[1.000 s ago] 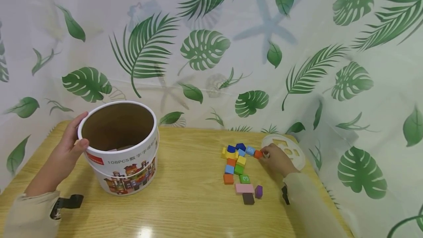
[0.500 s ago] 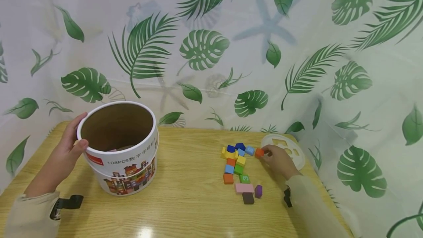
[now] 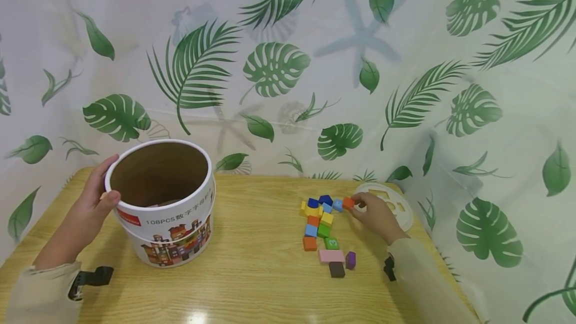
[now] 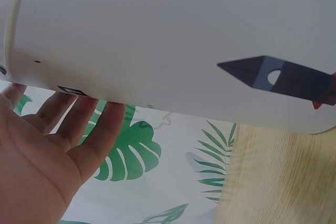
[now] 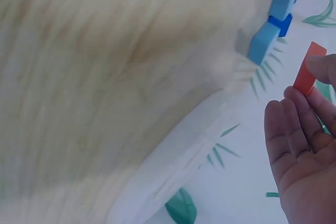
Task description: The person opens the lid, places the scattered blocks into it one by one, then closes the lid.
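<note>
My left hand (image 3: 92, 201) holds a white toy-block bucket (image 3: 180, 219) by its left side, thumb at the rim and fingers against the outer wall. In the left wrist view, the fingertips (image 4: 114, 111) rest along the bucket's surface. At the right, my right hand (image 3: 378, 216) pinches an orange-red block (image 3: 348, 203) between thumb and fingers. The right wrist view shows this block (image 5: 310, 66) raised off the table, apart from a light blue block (image 5: 263, 43). Close to it in the head view lies a light blue numbered block (image 3: 337, 205).
Several coloured blocks form a winding row, including a yellow block (image 3: 326, 219), a green numbered block (image 3: 331, 243), a pink block (image 3: 331, 256), a dark brown block (image 3: 336, 269) and a purple block (image 3: 350, 260). A white lid with cutouts (image 3: 407, 221) lies behind my right hand.
My right hand has lifted the orange-red block and moved it slightly left and away from me. My left hand stays on the bucket.
</note>
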The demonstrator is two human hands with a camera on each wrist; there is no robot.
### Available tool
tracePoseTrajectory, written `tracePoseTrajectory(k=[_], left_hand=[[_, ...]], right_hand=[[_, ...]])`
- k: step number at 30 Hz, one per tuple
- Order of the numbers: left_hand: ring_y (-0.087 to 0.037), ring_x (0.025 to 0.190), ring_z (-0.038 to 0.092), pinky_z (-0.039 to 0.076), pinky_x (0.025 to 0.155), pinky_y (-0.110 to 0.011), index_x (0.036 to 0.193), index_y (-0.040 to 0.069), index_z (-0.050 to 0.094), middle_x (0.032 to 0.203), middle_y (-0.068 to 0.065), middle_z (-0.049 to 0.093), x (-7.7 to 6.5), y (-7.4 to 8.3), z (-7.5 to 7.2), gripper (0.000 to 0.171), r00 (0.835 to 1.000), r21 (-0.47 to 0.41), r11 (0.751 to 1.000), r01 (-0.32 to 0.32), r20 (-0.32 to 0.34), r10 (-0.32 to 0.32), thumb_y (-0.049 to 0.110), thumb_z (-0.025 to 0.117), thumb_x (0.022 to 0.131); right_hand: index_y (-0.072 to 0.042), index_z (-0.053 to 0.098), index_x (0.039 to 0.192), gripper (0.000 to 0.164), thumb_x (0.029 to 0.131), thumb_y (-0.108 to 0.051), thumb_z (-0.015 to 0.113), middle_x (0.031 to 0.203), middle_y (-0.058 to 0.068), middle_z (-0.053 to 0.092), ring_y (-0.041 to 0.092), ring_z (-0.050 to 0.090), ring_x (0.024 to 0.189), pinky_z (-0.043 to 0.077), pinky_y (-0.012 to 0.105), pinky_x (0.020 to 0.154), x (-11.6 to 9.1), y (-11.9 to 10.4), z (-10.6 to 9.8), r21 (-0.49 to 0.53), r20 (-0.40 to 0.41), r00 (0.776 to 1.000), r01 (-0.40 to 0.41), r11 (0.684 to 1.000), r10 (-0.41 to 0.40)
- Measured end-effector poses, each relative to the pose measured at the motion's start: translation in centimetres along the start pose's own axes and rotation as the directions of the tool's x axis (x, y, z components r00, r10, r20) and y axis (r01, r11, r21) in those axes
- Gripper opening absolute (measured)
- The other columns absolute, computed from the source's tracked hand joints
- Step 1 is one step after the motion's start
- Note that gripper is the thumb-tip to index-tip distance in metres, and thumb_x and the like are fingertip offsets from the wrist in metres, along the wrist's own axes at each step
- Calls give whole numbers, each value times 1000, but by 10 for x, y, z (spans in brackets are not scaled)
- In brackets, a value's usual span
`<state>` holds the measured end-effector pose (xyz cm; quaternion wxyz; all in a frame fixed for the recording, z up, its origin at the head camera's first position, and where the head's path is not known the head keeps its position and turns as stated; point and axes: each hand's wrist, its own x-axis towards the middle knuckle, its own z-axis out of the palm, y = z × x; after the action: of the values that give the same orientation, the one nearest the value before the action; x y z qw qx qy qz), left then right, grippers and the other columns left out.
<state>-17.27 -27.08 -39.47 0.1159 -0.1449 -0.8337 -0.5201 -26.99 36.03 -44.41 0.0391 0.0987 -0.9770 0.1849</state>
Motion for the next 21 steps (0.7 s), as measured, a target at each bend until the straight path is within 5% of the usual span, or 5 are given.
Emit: tracePoseTrajectory(k=[13,21], left_hand=[[-8,137,31,37,98,-16,166,34,8,164,-11,24,0,-4,2,69,1000,5,1000,15,-2,-15,28,48,110],[-15,140,30,37,110,-39,166,35,8,165,-11,23,0,-4,2,69,1000,19,1000,24,-8,-24,32,48,110]], right_hand=[[-6,69,125,33,96,-22,74,118,11,70,29,65,104,58,45,86,0,-42,-13,81,-48,996,73,994,-69],[-8,69,125,30,97,-19,74,116,7,69,24,65,100,60,39,82,20,-112,-32,232,-132,974,212,949,-185]])
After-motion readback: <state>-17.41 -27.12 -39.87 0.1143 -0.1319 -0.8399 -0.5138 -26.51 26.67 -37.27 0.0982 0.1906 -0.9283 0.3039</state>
